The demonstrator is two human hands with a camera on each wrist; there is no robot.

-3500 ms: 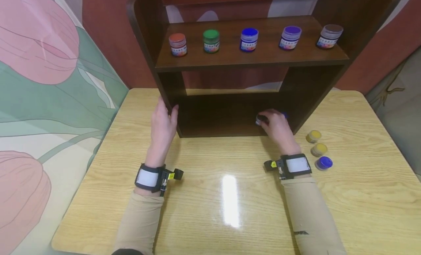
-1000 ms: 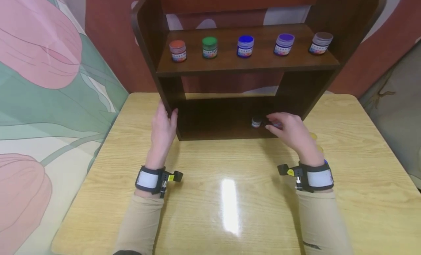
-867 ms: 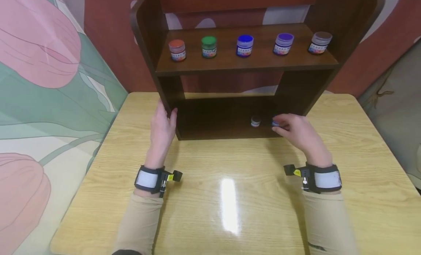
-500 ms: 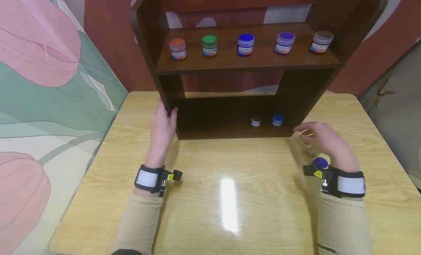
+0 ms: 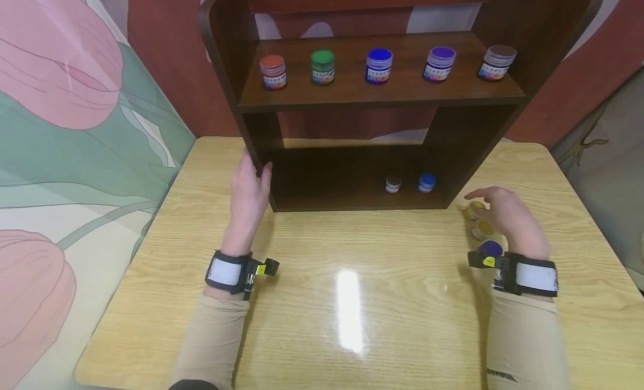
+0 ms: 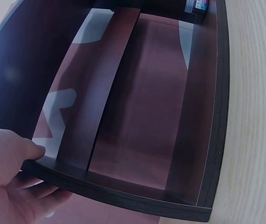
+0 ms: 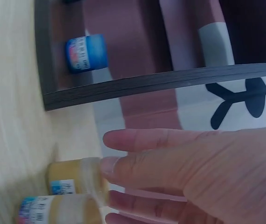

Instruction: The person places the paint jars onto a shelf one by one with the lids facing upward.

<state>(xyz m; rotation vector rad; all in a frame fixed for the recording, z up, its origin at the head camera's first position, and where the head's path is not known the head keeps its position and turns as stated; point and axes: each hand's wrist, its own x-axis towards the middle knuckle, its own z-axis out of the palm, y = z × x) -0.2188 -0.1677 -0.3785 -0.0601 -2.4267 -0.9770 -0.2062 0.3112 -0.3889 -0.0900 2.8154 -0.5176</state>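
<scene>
My left hand (image 5: 250, 191) grips the left side panel of a dark wooden shelf (image 5: 382, 102), thumb inside and fingers outside, as the left wrist view also shows. On the shelf's bottom board stand a dark-lidded paint jar (image 5: 393, 184) and a blue-lidded paint jar (image 5: 426, 182). Right of the shelf, my right hand (image 5: 513, 219) hovers with loosely bent, spread fingers over the farther yellow paint jar (image 5: 473, 212). In the right wrist view its thumb (image 7: 123, 169) overlaps that jar's lid; contact is unclear. A second yellow jar (image 5: 483, 230) and a purple-blue-lidded jar (image 5: 490, 248) stand nearer me.
Along the upper board stand paint jars with orange (image 5: 273, 72), green (image 5: 322, 67), blue (image 5: 378, 66), purple (image 5: 439, 63) and brown (image 5: 497, 62) lids. The shelf stands at the back of a light wooden table (image 5: 302, 300), before a patterned wall.
My right hand has left the dark-lidded jar, then released the blue-lidded jar on the bottom board, and moved right to the yellow jars. My left hand keeps its hold on the shelf.
</scene>
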